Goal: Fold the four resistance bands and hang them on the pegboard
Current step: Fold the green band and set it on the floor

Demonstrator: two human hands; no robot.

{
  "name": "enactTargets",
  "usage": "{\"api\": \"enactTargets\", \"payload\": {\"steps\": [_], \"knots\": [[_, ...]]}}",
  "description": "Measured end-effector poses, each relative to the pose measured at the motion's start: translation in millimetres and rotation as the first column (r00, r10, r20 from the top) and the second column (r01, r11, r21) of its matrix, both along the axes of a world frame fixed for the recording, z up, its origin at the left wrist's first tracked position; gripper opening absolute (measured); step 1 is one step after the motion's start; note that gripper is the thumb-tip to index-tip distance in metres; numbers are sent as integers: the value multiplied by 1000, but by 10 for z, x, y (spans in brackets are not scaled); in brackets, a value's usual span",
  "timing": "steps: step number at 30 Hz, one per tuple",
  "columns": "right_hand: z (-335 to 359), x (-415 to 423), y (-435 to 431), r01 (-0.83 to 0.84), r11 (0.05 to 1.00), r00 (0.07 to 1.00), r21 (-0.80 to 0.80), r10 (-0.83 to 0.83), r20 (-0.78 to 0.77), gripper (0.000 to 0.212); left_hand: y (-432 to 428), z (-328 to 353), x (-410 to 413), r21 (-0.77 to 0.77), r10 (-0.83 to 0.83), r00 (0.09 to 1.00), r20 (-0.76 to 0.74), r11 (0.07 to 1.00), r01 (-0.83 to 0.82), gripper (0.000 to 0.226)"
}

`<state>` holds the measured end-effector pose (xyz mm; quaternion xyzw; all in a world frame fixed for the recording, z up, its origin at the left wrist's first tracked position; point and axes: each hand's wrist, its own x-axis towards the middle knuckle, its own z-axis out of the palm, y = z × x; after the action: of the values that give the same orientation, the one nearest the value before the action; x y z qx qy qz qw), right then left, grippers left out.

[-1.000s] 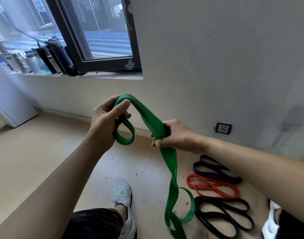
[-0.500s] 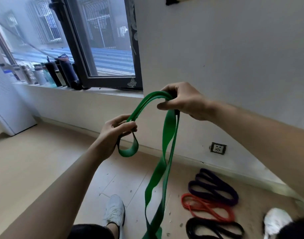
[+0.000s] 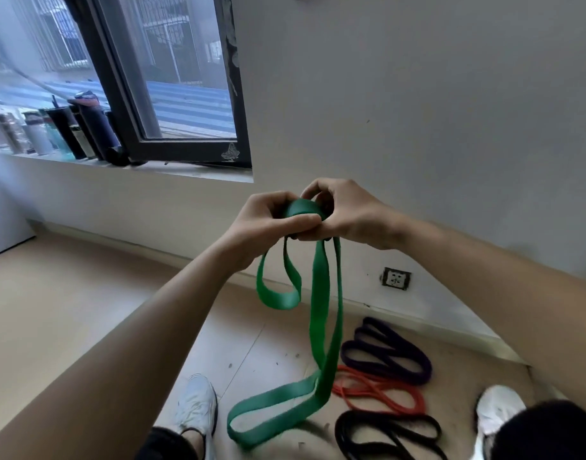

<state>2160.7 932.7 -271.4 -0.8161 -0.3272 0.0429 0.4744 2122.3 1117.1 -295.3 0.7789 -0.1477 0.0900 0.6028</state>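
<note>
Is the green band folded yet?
Partly. The left hand and right hand pinch the green band at top; short and long loops hang below.

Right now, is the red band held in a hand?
No, the red band lies on the floor beside the purple band; the left hand and right hand grip the green band.

Left grip (image 3: 271,220), right grip (image 3: 346,214), curled, touching

Grey wall (image 3: 417,94) (dark-framed window (image 3: 172,94))
</note>
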Motion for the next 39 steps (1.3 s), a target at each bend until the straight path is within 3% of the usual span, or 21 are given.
{"api": "enactTargets", "payload": {"steps": [3,7,11,16,21,25,29,34,39], "knots": [[-209,-23,-159,-26,999,997,46,29,-68,46,-86,-158,13,1,-12,1000,8,1000,12,19],[-541,-75,-275,-47,995,986,87,60,-157,30,-155,-268,35,-9,-84,996,-5,996,84,10],[-714,-63,-390,-83,992,977,-100,62,-203,30,-195,-280,80,-85,-84,996,-29,993,81,14],[-859,10,-487,-73,972,975,-224,22,-221,25,-111,-271,123,-196,-102,992,-68,977,87,12],[-952,30,-507,-54,973,974,-226,1,-229,20,43,-315,141,-240,-86,991,-100,969,60,23],[-803,-35,-556,-15,1000,964,-13,11,-266,22,348,-385,162,-171,-62,984,-168,985,33,50],[-653,-96,-583,18,988,955,153,29,-295,26,425,-445,90,42,-113,963,-246,991,127,78],[-595,-189,-541,-17,988,959,151,59,-278,32,195,-388,-39,166,-171,957,-233,963,213,43],[-642,-235,-438,-89,992,964,86,108,-244,42,-49,-345,-105,152,-199,959,-201,961,231,41]]}}
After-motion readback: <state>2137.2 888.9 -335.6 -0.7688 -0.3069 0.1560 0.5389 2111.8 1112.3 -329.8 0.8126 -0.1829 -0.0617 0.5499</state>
